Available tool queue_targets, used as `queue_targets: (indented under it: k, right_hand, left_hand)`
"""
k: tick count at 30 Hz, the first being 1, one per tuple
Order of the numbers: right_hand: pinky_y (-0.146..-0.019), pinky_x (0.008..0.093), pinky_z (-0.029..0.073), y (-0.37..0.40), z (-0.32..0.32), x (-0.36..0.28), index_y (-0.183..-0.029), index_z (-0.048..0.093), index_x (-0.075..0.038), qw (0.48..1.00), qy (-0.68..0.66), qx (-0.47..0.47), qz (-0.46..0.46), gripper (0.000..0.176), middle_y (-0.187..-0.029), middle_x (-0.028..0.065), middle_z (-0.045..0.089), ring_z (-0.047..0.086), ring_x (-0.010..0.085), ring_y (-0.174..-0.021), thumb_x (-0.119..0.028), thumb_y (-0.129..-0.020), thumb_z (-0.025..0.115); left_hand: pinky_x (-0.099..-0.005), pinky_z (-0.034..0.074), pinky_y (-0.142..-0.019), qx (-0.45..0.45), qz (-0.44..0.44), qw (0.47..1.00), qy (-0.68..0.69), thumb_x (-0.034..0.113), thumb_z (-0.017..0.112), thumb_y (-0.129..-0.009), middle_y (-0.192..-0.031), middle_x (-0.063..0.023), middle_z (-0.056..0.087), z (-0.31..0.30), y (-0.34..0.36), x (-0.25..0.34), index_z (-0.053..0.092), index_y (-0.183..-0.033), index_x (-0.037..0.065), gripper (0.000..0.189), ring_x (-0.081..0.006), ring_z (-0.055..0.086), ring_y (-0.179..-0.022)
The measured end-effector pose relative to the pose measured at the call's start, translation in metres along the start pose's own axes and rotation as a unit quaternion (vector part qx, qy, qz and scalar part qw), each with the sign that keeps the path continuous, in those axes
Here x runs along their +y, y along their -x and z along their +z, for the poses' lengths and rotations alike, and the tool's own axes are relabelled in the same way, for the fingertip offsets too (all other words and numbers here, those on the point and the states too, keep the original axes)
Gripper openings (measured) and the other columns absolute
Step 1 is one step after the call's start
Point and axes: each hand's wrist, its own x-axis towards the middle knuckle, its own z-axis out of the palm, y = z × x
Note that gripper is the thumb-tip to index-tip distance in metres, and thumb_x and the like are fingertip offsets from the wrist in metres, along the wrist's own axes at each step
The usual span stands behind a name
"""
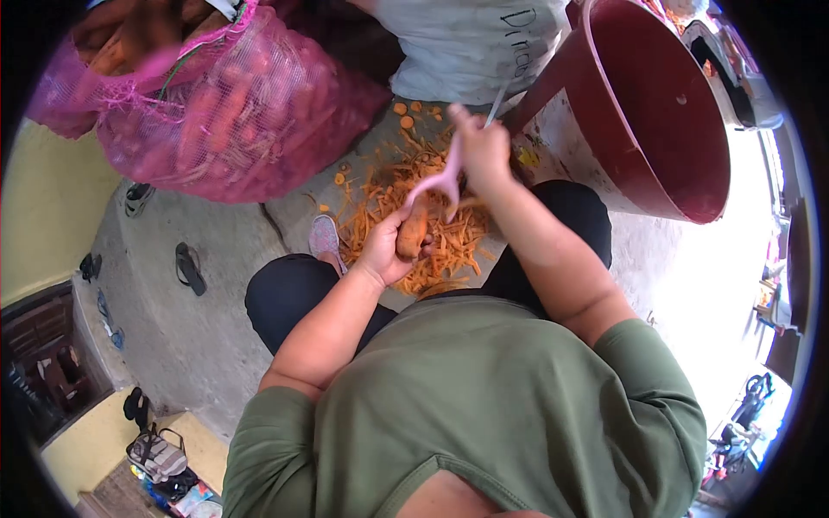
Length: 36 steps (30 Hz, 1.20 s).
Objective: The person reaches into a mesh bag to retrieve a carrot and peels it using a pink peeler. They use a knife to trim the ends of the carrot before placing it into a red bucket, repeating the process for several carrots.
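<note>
My left hand (386, 249) is wrapped around an orange carrot (413, 235), held tilted above a heap of peelings. In my right hand (485, 154) is a pink Y-shaped peeler (447, 179), its forked head over the far end of the carrot. The right hand is slightly smeared by motion. A thin pale strip (496, 105) sticks out beyond its fingers, and I cannot tell what it is. Beneath both hands, orange peelings (458, 246) lie spread on the concrete floor between my knees, with a few round carrot slices (407, 122) at their far edge.
A pink mesh sack (250, 112) full of carrots stands at the far left. Ahead is a white sack (471, 52) with handwriting. A large dark red bucket (596, 104) leans at the right. Loose sandals (190, 268) lie on the floor at left, near a bag (158, 455).
</note>
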Motion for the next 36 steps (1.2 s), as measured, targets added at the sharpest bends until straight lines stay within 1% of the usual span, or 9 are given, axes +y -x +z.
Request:
queue_targets:
  k: [2,7,14,18,20,26,30,32,36]
  right_hand:
    - [-0.051,0.0307,0.042,0.036,0.004,-0.004,-0.066,0.054,0.002,0.995,-0.012,-0.087,-0.054,0.048,-0.061,0.0106,0.056,0.050,0.0174,-0.051,-0.046,-0.066,0.063]
    - [-0.054,0.0300,0.042,-0.035,-0.010,0.013,-0.065,0.056,0.003,0.993,0.040,0.107,0.008,0.045,-0.061,0.0139,0.056,0.052,0.0196,-0.052,-0.041,-0.066,0.065]
    - [-0.051,0.0268,0.040,0.042,0.005,-0.002,-0.068,0.054,0.002,0.989,-0.076,-0.122,-0.015,0.041,-0.059,0.0051,0.052,0.048,0.0131,-0.053,-0.037,-0.065,0.067]
    - [-0.053,0.0302,0.041,-0.018,0.011,0.027,-0.070,0.054,0.005,0.993,0.083,0.069,-0.052,0.039,-0.062,0.0093,0.055,0.051,0.0165,-0.054,-0.032,-0.064,0.066]
    - [-0.052,0.0294,0.040,-0.046,0.000,0.033,-0.067,0.054,0.003,0.992,-0.062,0.105,-0.022,0.037,-0.059,0.0078,0.054,0.049,0.0164,-0.053,-0.031,-0.064,0.066]
    - [-0.050,0.0279,0.039,0.039,0.008,0.004,-0.064,0.053,0.001,0.990,-0.045,-0.125,-0.034,0.035,-0.057,0.0059,0.051,0.047,0.0116,-0.054,-0.031,-0.065,0.065]
    - [-0.052,0.0287,0.042,-0.030,0.006,0.027,-0.064,0.054,0.002,0.997,0.036,0.067,-0.005,0.038,-0.061,0.0117,0.055,0.052,0.0167,-0.054,-0.034,-0.064,0.065]
    - [-0.051,0.0295,0.041,-0.040,-0.003,0.025,-0.066,0.054,0.001,0.988,-0.135,0.070,0.018,0.034,-0.061,0.0088,0.054,0.050,0.0158,-0.053,-0.031,-0.064,0.065]
    - [-0.048,0.0264,0.039,0.028,0.007,0.003,-0.064,0.053,0.000,0.994,-0.038,-0.097,0.019,0.034,-0.058,0.0047,0.052,0.047,0.0117,-0.051,-0.031,-0.064,0.066]
  left_hand:
    - [-0.0279,0.041,-0.056,0.015,0.011,1.000,-0.011,0.032,0.040,-0.084,-0.085,-0.0070,0.050,-0.003,-0.001,-0.003,0.045,-0.101,0.007,0.031,-0.0170,0.048,-0.071]
    - [-0.0285,0.042,-0.056,-0.023,-0.034,0.999,-0.023,0.032,0.037,-0.086,-0.084,-0.0072,0.050,0.002,-0.001,-0.009,0.046,-0.100,0.007,0.030,-0.0173,0.049,-0.071]
    - [-0.0258,0.040,-0.056,0.090,-0.005,0.996,0.018,0.035,0.033,-0.087,-0.079,-0.0072,0.050,0.008,-0.007,-0.006,0.045,-0.098,0.005,0.033,-0.0162,0.047,-0.068]
    - [-0.0258,0.040,-0.057,-0.028,-0.060,0.998,-0.013,0.034,0.034,-0.087,-0.079,-0.0062,0.050,-0.002,-0.003,-0.014,0.044,-0.100,0.006,0.032,-0.0158,0.047,-0.069]
    - [-0.0266,0.041,-0.058,-0.003,-0.038,0.999,-0.023,0.034,0.038,-0.086,-0.081,-0.0066,0.049,0.003,0.002,-0.013,0.044,-0.100,0.007,0.030,-0.0155,0.048,-0.070]
    - [-0.0281,0.042,-0.058,0.040,-0.007,0.999,-0.025,0.033,0.039,-0.086,-0.081,-0.0077,0.050,-0.002,-0.004,-0.010,0.045,-0.099,0.007,0.030,-0.0165,0.049,-0.072]
    - [-0.0285,0.043,-0.059,0.004,-0.070,0.997,-0.028,0.035,0.035,-0.086,-0.079,-0.0077,0.051,-0.003,-0.004,-0.017,0.046,-0.099,0.007,0.033,-0.0169,0.050,-0.071]
    - [-0.0285,0.044,-0.058,-0.004,-0.070,0.997,-0.034,0.035,0.034,-0.087,-0.080,-0.0075,0.051,-0.002,-0.001,-0.016,0.045,-0.099,0.006,0.033,-0.0168,0.050,-0.070]
    - [-0.0285,0.043,-0.058,0.042,0.003,0.999,0.003,0.035,0.035,-0.087,-0.082,-0.0067,0.051,0.017,0.005,-0.005,0.044,-0.098,0.004,0.034,-0.0170,0.050,-0.070]
